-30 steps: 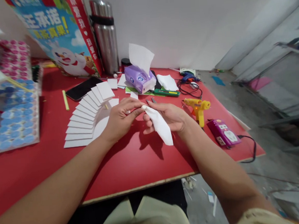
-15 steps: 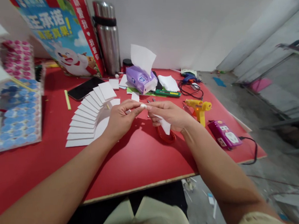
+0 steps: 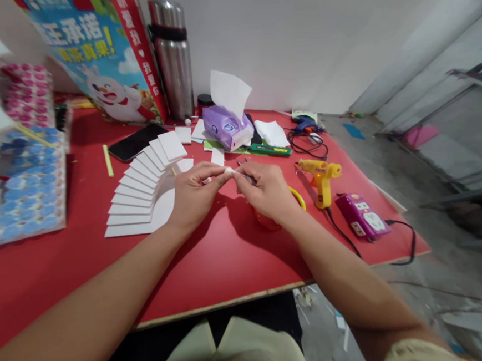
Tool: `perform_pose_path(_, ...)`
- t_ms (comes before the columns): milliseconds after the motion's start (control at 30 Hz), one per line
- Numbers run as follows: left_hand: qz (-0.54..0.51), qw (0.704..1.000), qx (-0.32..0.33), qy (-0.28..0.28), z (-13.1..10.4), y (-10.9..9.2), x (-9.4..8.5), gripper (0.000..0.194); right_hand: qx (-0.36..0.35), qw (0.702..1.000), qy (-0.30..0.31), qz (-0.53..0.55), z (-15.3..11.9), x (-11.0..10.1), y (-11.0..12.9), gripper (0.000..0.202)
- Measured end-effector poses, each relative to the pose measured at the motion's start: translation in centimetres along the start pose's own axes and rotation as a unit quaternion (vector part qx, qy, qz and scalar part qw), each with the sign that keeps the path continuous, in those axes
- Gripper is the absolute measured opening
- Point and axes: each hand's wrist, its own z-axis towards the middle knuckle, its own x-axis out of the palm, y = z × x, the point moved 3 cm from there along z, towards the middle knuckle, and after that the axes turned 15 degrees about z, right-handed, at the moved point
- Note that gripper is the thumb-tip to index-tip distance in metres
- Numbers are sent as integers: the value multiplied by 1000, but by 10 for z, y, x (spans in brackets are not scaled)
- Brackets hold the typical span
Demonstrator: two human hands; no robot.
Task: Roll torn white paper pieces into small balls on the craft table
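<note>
Thumb and fingers of my left hand (image 3: 196, 192) pinch a small white rolled-looking piece (image 3: 228, 171), perhaps paper. My right hand (image 3: 264, 187) is curled, its thumb and forefinger closed at the same piece's right end. Beneath the right hand lie scissors with a red and yellow handle (image 3: 298, 198); their tips show past the knuckles and the rest is covered. Beside my left wrist, white rectangular boards (image 3: 131, 197) fan out in stepped layers around a white round base (image 3: 165, 209).
A yellow glue gun (image 3: 322, 177) stands right of my hands, near a purple power box (image 3: 363, 218) with cords. Behind are a tissue pack (image 3: 228, 127), a green cutter (image 3: 270, 149), a phone (image 3: 138, 142) and a steel flask (image 3: 173, 63). Blue-and-pink decorated pieces (image 3: 33, 191) occupy the left.
My right hand has turned over, palm down, and curled in. The white flap that hung from it no longer shows. The scissors' yellow handle and the glue gun's cord have come into sight.
</note>
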Motion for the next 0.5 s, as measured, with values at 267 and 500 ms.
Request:
perform_pose_path(267, 45, 997, 49, -24, -1, -11, -5, 13, -3, 998, 37, 50, 1, -3, 0, 30)
perform_pose_path(500, 103, 987, 121, -31, -4, -13, -4, 6, 35, 998, -10, 51, 1, 1, -6, 30)
